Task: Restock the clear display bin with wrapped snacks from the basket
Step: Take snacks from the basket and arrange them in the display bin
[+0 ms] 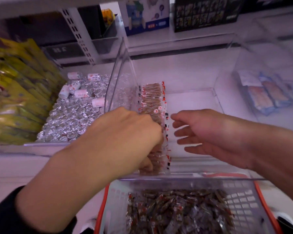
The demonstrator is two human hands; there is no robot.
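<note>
The left hand [125,139] reaches from the near left into the clear bin [216,102], back of the hand up, its fingers curled down onto the near end of a row of wrapped snacks [152,98]. That row stands on edge along the bin's left wall, running from near to far. The fingertips are hidden among the wrappers, so whether they pinch a snack or only press on the row cannot be told. The right hand [210,132] comes in from the right over the bare part of the bin, fingers straight and spread, pointing left at the row, holding nothing. Below the bin's near edge, the basket [243,200] holds a loose heap of more snacks [176,210].
</note>
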